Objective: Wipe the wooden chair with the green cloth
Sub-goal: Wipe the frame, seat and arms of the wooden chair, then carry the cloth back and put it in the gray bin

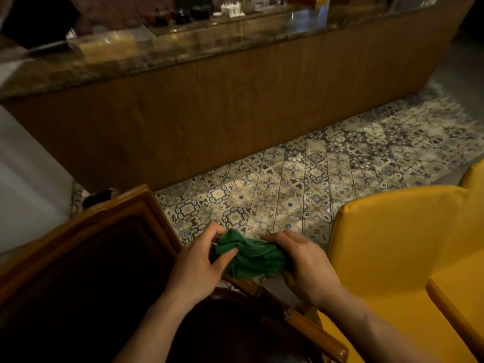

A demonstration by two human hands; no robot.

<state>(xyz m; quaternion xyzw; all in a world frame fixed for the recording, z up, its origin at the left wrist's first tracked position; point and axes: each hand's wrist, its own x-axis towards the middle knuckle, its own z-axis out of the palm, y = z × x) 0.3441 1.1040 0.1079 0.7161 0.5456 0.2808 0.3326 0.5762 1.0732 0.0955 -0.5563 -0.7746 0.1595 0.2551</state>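
Observation:
A bunched green cloth (248,254) is held between both hands above the chair's right armrest. My left hand (199,263) grips its left side, thumb pressed into the folds. My right hand (306,265) closes over its right side. The wooden chair (125,205) fills the lower left, with a glossy brown frame, a dark back panel and a dark seat. Its right armrest (317,334) runs under my forearms toward the bottom edge.
A yellow upholstered chair (398,247) stands close on the right. Patterned floor tiles (301,184) lie ahead. A long wood-panelled counter (222,108) with a stone top holding bottles and clutter crosses the far side. A pale wall (23,179) is at left.

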